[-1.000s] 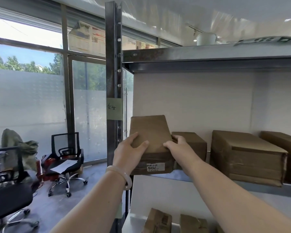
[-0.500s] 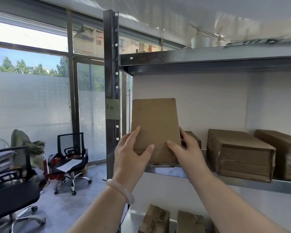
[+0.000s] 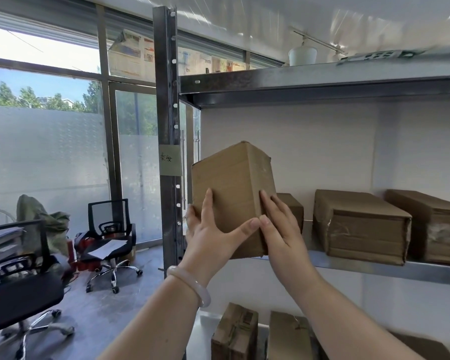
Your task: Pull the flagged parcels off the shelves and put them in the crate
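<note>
A brown cardboard parcel is lifted clear of the metal shelf, tilted up and turned so a corner faces me. My left hand grips its lower left side, thumb across the front. My right hand holds its lower right edge, fingers up the side. Its label is out of sight. No crate shows in this view.
Three more brown parcels lie on the same shelf to the right. Further parcels stand on the shelf below. A steel upright with a green note rises at the left. Office chairs stand on the floor by the windows.
The parcel came off the shelf, rose and tipped up, then turned so its corner faces me. Both hands slid to its lower edges and kept hold.
</note>
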